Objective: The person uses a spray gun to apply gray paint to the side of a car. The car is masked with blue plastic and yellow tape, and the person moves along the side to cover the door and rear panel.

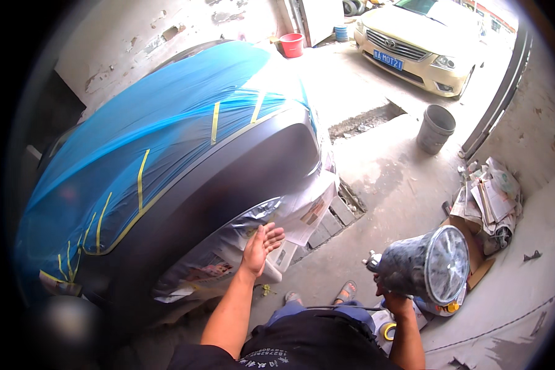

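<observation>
My right hand (397, 301) is wrapped round the handle of a spray gun (372, 261), its fingers mostly hidden under the large, paint-smeared cup (407, 265). The cup tilts toward the right, and its pale round end faces up. Held up in front of me, my left hand (263, 249) is empty, with the fingers stretched out. It appears beside the wheel arch of a dark grey car fender (246, 163); whether it touches is unclear. Blue masking film (142, 129) with yellow tape strips (140, 179) covers the car body. Newspaper and clear plastic (209, 262) hang over the wheel area.
A dark hose (327, 307) crosses at my waist. Right of me lie a paper heap (490, 200) and a yellow tape roll (389, 332). Ahead are a floor pit (367, 121), a grey bucket (436, 131), a red bucket (291, 45) and a cream car (428, 37).
</observation>
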Demonstrator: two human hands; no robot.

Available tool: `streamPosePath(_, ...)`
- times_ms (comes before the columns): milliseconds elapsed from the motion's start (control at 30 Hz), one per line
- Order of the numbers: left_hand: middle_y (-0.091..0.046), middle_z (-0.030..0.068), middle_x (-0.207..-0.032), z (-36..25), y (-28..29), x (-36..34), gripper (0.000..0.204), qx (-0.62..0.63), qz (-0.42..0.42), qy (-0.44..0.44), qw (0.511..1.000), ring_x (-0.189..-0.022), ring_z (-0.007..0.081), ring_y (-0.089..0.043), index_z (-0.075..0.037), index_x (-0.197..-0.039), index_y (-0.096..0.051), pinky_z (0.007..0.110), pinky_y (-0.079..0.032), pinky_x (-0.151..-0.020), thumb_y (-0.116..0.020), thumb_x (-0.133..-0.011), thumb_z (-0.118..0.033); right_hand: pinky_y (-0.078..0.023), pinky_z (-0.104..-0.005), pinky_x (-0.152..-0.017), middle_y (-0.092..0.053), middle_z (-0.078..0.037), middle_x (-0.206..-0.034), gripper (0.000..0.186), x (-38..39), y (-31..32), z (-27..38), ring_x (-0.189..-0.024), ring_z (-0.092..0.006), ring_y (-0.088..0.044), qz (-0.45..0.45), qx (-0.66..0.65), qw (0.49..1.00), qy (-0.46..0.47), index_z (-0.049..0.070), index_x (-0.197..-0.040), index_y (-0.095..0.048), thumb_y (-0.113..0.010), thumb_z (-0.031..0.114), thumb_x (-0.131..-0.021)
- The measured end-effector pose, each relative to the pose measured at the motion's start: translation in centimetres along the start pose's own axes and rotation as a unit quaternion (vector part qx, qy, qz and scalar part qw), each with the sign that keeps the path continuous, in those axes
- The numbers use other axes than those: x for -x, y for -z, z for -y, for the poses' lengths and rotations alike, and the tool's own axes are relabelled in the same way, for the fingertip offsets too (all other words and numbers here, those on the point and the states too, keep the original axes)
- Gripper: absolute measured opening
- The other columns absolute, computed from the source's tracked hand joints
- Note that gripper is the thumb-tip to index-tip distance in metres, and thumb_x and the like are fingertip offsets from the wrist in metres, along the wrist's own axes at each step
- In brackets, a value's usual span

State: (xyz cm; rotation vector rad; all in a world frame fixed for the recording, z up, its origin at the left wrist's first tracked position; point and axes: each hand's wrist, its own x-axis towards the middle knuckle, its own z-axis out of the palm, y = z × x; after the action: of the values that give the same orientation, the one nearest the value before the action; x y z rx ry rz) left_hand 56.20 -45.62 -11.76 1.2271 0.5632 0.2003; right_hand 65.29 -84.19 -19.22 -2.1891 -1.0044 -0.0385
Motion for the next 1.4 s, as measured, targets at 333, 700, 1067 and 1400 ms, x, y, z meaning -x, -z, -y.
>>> streamPosePath(333,-0.047,0.0215,-0.127,0.2,-2.5,-1.5,0.065,-0.032,-0.048,0.004,0.998,-0.116,0.0272,-0.048,0.008,-0.133,-0.029,0.035,-0.038,-0.098,-0.036,-0.095,-0.044,-0.049,-0.0307,-0.064,-0.062,-0.006,-0.070,0.009,-1.5,1.9,-5.1,-0.067,-0.0167,-0.061,-0.034,-0.058,0.990,-0.125,0.004,-0.085,-0.063,-0.063,0.008,-0.077)
streamPosePath(700,-0.045,0.0209,-0.127,-1.3,-1.4,-6.7,0.062,0.001,-0.017,0.006,1.000,-0.118,0.0285,-0.046,0.007,-0.133,-0.030,0.037,-0.036,-0.099,-0.035,-0.096,-0.042,-0.048,-0.0314,-0.067,-0.063,-0.006,-0.075,0.010,-2.1,-0.9,-3.6,-0.071,-0.0176,-0.061,0.022,-0.076,0.986,-0.143,0.005,-0.086,-0.063,-0.062,0.011,-0.079)
streamPosePath(1067,-0.038,0.0002,-0.044,-1.7,-1.9,-10.5,0.041,0.017,-0.006,0.003,1.000,-0.034,0.0106,-0.035,-0.005,-0.063,-0.046,0.026,-0.035,-0.040,-0.041,-0.096,-0.030,-0.047,-0.0321,-0.069,-0.063,-0.006,-0.079,0.010,-7.7,-0.3,-5.8,-0.075,-0.0185,-0.061,0.028,-0.056,0.988,-0.143,0.006,-0.086,-0.063,-0.061,0.014,-0.080)
streamPosePath(1400,-0.059,0.0108,-0.088,-2.2,-8.5,-12.9,0.029,-0.006,-0.084,0.012,0.996,-0.081,0.0195,-0.061,-0.002,-0.105,-0.048,0.027,-0.049,-0.064,-0.042,-0.096,-0.028,-0.047,-0.0327,-0.072,-0.063,-0.007,-0.083,0.012,-12.1,0.6,-15.1,-0.079,-0.0194,-0.061,0.096,-0.094,0.986,-0.099,0.006,-0.087,-0.063,-0.059,0.016,-0.082)
